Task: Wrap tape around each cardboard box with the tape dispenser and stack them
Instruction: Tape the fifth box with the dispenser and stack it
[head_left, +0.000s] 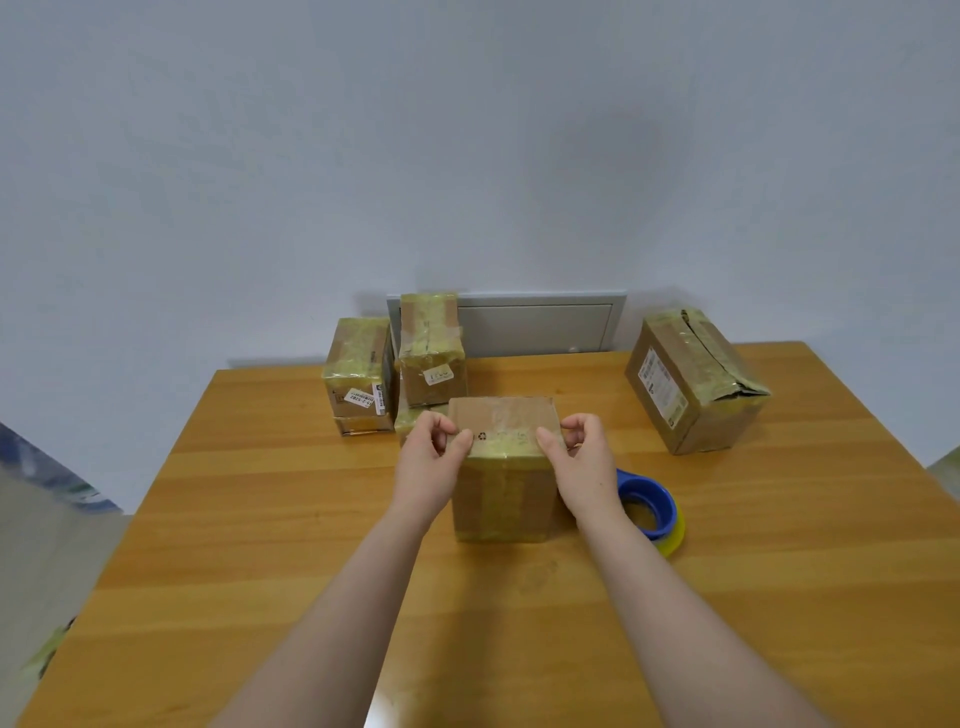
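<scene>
A brown cardboard box (503, 493) with yellowish tape round it stands upright in the middle of the wooden table (260, 519). My left hand (428, 462) grips its top left edge, thumb on the top face. My right hand (579, 457) grips the top right edge in the same way. The blue tape dispenser (649, 506) with its yellow tape roll lies on the table just right of the box, partly behind my right wrist.
A stack of taped boxes (395, 364) stands at the back, left of centre, against the wall. One larger taped box (693, 382) sits tilted at the back right. A grey wall panel (540, 327) is behind the table. More cardboard (36, 571) shows at the left edge.
</scene>
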